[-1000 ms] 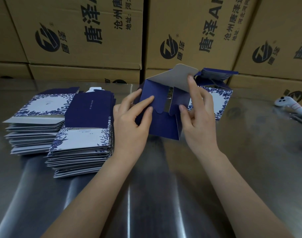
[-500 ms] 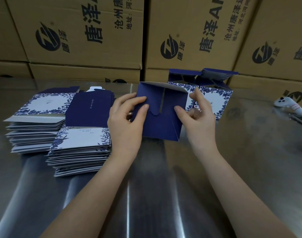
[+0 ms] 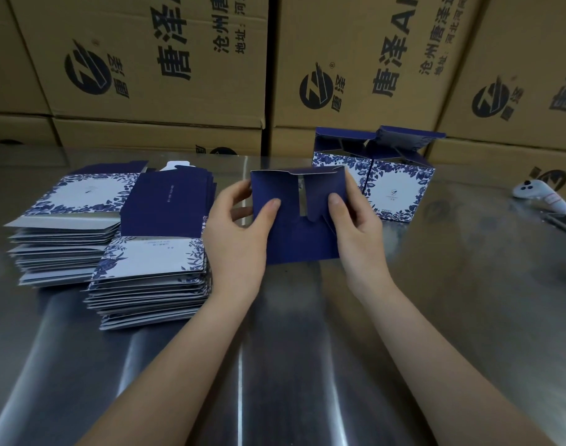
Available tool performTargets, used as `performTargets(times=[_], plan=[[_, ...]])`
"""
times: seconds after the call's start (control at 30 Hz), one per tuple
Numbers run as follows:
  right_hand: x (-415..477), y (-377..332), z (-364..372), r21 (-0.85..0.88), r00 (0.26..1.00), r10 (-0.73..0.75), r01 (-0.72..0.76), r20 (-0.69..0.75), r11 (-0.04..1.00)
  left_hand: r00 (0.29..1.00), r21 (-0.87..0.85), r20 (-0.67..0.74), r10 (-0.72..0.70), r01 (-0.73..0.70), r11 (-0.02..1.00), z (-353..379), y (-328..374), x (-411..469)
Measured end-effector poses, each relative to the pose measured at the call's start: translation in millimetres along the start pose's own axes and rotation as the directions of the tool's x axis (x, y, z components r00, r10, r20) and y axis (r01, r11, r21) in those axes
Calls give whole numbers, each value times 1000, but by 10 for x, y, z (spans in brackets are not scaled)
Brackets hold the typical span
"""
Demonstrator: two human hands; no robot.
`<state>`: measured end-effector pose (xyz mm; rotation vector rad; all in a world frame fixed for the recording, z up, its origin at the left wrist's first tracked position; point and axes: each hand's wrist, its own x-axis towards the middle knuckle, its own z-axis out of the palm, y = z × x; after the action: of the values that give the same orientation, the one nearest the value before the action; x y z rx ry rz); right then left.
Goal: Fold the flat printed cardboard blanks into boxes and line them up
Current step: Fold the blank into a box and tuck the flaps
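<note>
1. Your left hand and right hand each grip the half-folded box, thumbs on its flaps.
2. It's held just in front of the finished boxes.
3. Flat blanks lie left of those boxes.

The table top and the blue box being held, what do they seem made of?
Table top: probably stainless steel, brushed finish, given its grey sheen and streaky reflections. Blue box: thin card, matte navy print outside, pale unprinted inside showing at the top flap edge.
</note>
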<state>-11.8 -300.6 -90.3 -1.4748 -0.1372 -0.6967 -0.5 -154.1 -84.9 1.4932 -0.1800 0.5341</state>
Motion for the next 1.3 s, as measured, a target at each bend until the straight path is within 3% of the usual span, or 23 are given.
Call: performTargets(times=[0.4, 0.77, 1.07, 1.3], plan=[[-57, 48, 55, -83, 997, -32, 27, -64, 996, 998, 21, -59, 3, -1, 1000, -17, -5, 7], [-48, 50, 35, -15, 998, 0, -1, -57, 1000, 999, -8, 32, 22, -22, 1000, -30, 19, 6], [-76, 52, 51, -56, 996, -5, 0, -87, 998, 999, 51, -42, 24, -22, 998, -38, 25, 15], [-74, 20, 22, -204, 989, -132, 117, -61, 972, 999, 56, -15, 37, -36, 998, -37, 37, 9]])
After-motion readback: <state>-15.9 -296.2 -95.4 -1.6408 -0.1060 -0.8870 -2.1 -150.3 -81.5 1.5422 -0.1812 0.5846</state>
